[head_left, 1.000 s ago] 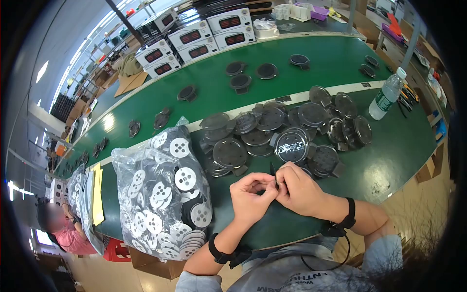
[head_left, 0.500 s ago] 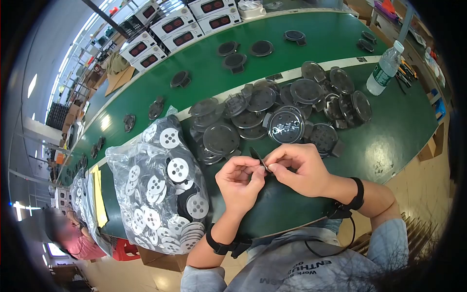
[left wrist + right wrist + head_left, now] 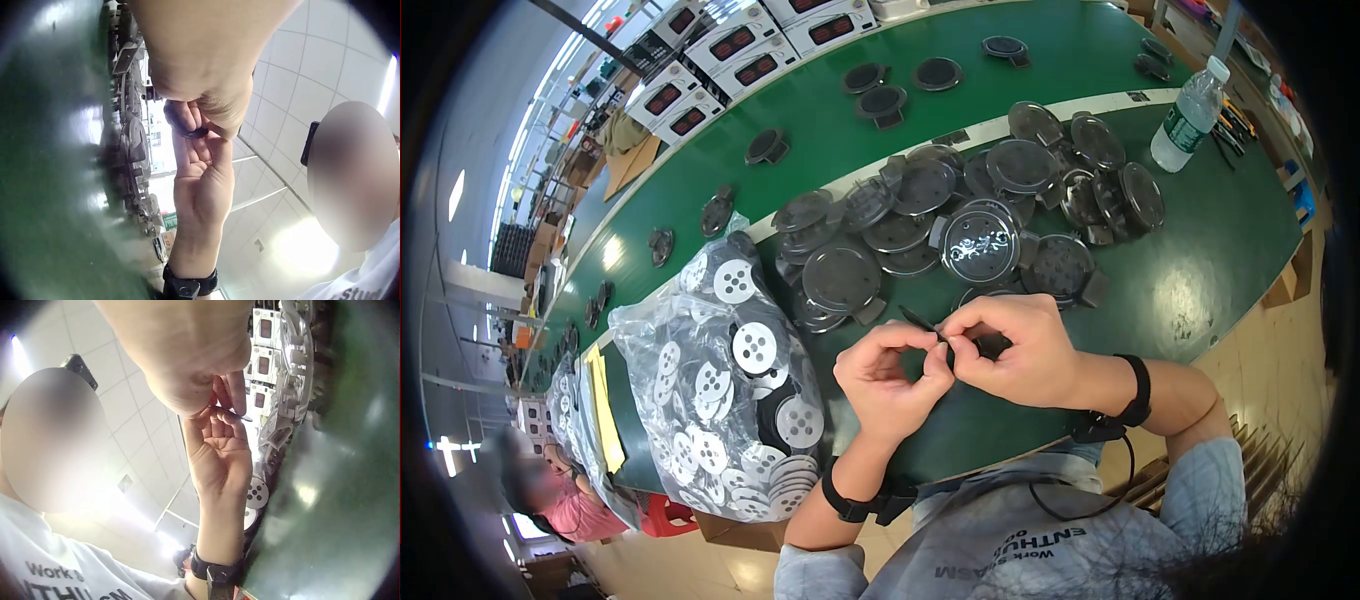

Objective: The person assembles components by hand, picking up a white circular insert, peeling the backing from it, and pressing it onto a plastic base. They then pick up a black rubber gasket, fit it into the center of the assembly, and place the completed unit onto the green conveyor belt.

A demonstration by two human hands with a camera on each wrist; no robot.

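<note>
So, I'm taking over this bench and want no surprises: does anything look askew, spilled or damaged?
Nothing looks spilled or plainly broken. The dark, tabbed round parts are heaped unevenly; some at the right end lean on edge, unlike the flatter ones.

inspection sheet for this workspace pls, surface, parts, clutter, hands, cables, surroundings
Surface: green table, glare patches
Job's things: thin dark piece in the hands; heaped dark round parts; white discs in a clear bag
Clutter: bottle, upright; slim items beside it, too small to name
Grippers: left hand and right hand both pinch the piece
Cables: black cable near the right wrist strap
Surroundings: stacked boxes, another person
</note>
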